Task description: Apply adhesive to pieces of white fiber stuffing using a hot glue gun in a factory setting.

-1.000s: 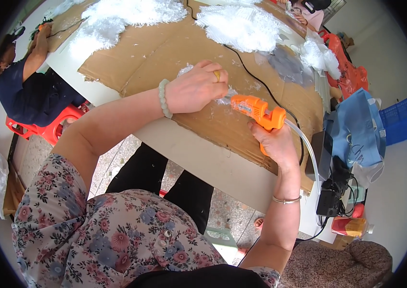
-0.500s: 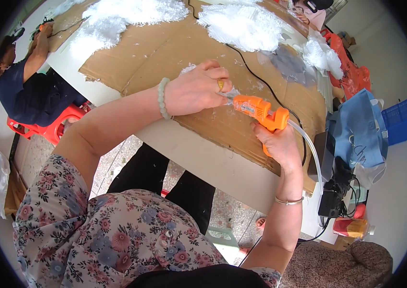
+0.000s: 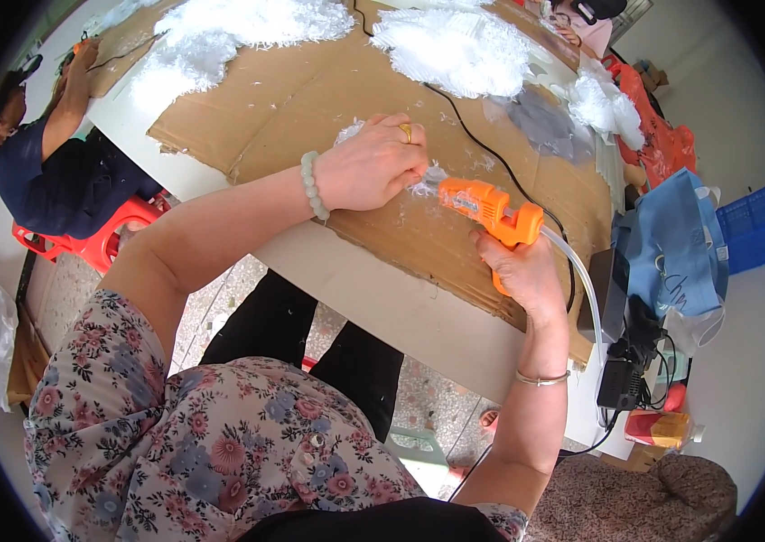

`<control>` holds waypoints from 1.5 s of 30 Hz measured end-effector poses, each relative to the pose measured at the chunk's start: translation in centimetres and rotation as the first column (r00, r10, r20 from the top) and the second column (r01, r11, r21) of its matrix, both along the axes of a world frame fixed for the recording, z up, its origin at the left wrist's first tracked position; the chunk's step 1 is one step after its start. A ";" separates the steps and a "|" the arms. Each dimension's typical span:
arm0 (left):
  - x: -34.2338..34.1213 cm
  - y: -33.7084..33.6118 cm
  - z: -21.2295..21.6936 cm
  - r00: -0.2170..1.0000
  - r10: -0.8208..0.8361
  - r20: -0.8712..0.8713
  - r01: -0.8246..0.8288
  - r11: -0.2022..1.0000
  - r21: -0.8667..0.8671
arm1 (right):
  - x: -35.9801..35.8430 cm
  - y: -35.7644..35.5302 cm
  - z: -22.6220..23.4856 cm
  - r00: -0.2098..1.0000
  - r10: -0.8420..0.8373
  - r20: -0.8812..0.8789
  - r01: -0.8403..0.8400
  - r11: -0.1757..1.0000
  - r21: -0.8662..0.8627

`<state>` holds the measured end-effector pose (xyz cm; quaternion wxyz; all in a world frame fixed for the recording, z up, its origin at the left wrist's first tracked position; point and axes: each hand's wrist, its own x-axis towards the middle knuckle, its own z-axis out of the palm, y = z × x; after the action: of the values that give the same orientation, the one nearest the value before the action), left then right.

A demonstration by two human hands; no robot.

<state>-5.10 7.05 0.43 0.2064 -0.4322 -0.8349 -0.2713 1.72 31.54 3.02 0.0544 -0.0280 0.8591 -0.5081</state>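
My right hand (image 3: 522, 271) is wrapped round the handle of an orange hot glue gun (image 3: 482, 206), its nozzle aimed left. A clear glue stick (image 3: 584, 262) curves out of the gun's back end. My left hand (image 3: 372, 164) is closed at the nozzle's tip, thumb and fingers pressed together. Whatever the fingers pinch is too small and hidden to name. Wispy clear-white scraps (image 3: 430, 178) lie between the fingertips and the nozzle. Both hands are above a sheet of brown cardboard (image 3: 283, 135) on the white table (image 3: 401, 303).
White shredded plastic heaps (image 3: 455, 50) cover the table's far side. A black cord (image 3: 491, 149) crosses the cardboard. At the right stand a blue bag (image 3: 676, 244) and a black power adapter (image 3: 619, 384). Another person (image 3: 39, 144) works at the far left.
My left hand has turned slightly, with its fingers drawn closer together and a little back from the nozzle. The right hand and glue gun have stayed nearly in place.
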 end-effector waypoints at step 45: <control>1.2 1.6 1.2 0.961 0.026 -0.276 -0.121 0.936 -0.332 | 1.3 3.0 2.5 0.995 -0.077 -0.066 0.066 0.985 -0.156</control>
<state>-3.93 8.64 1.67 0.2482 -0.4625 -0.8496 -0.0519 3.03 34.50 5.54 0.0027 -0.0195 0.8191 -0.5733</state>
